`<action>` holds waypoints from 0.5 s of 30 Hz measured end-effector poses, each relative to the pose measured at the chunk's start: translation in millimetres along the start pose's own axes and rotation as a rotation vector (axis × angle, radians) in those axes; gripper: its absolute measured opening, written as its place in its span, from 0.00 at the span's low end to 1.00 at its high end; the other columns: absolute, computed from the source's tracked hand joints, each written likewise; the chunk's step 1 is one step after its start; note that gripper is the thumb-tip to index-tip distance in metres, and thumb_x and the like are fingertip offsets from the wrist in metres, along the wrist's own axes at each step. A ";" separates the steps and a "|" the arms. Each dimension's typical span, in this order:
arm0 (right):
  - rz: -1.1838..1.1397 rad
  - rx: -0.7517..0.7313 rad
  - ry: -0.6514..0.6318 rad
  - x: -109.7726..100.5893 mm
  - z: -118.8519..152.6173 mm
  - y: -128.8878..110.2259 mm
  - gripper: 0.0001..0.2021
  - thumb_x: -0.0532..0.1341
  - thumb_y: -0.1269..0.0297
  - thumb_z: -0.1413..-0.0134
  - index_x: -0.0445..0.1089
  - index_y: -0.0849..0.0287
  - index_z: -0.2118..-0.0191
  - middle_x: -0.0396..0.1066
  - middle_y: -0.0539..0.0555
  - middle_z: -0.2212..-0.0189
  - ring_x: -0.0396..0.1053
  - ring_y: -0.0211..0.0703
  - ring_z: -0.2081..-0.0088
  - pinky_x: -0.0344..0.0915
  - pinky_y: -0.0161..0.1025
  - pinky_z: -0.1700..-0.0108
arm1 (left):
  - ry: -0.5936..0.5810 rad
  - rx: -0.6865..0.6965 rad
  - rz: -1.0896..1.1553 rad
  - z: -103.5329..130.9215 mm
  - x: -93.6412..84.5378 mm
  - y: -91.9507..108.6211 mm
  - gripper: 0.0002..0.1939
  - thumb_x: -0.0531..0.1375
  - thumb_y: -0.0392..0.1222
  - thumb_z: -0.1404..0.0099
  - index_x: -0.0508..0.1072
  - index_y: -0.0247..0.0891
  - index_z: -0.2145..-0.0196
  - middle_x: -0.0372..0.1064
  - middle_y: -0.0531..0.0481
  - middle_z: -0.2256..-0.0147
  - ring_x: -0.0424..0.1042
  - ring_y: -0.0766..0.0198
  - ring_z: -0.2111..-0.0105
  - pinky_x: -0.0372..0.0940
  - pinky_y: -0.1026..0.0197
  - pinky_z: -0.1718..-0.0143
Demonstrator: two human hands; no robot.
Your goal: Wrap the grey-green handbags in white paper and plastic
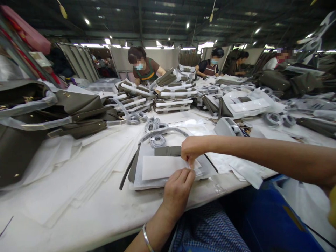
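At ten o'clock from my work, olive bags [84, 103] lie heaped, presumably to free the space before me; white sheets [91, 168] fan out at nine, likely for easy reach. Dead centre, the covered bag [133, 166] lies flat beneath a white card [160, 168], probably to keep it level. My left hand [179, 190] bunches its fingers at the card's four-o'clock end, seemingly steadying it; my right hand [193, 147], curled, meets them from three. Whether either pinches anything, I can't tell.

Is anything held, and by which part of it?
Left hand and right hand are at the right end of the white sheet; whether they grip it is unclear.
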State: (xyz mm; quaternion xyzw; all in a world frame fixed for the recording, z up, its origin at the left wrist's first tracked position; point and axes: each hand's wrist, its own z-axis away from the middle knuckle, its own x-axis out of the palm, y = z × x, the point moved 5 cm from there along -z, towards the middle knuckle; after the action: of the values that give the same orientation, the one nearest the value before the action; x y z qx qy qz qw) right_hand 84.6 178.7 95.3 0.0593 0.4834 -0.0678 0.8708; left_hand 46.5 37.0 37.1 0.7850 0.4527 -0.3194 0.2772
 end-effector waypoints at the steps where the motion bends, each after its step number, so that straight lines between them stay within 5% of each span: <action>1: 0.004 0.000 0.005 -0.4 -1.4 1.7 0.08 0.70 0.54 0.52 0.80 0.51 0.69 0.77 0.48 0.75 0.66 0.36 0.76 0.45 0.35 0.74 | -0.001 0.000 -0.011 -0.4 -0.1 0.7 0.07 0.60 0.36 0.31 0.71 0.41 0.55 0.74 0.53 0.62 0.71 0.62 0.63 0.66 0.59 0.61; 7: -0.055 -0.005 0.051 -2.6 -9.0 15.0 0.13 0.72 0.50 0.55 0.80 0.55 0.70 0.77 0.49 0.76 0.63 0.35 0.77 0.46 0.35 0.74 | 0.017 -0.010 0.013 -0.7 0.9 1.7 0.10 0.60 0.36 0.32 0.72 0.42 0.53 0.73 0.53 0.62 0.71 0.62 0.64 0.64 0.59 0.62; 15: -0.411 -0.095 0.148 12.6 -6.2 34.8 0.20 0.70 0.43 0.56 0.79 0.59 0.71 0.75 0.49 0.78 0.65 0.34 0.77 0.53 0.33 0.73 | 0.036 -0.019 0.018 -0.2 3.2 1.7 0.09 0.61 0.36 0.32 0.72 0.42 0.54 0.73 0.53 0.62 0.71 0.61 0.63 0.65 0.59 0.62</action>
State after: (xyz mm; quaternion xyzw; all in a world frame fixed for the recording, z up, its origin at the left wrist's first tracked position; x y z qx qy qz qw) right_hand 92.1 213.2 82.6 -0.0767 0.5506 -0.2166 0.8025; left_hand 49.3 38.1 35.1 0.7919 0.4536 -0.2985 0.2795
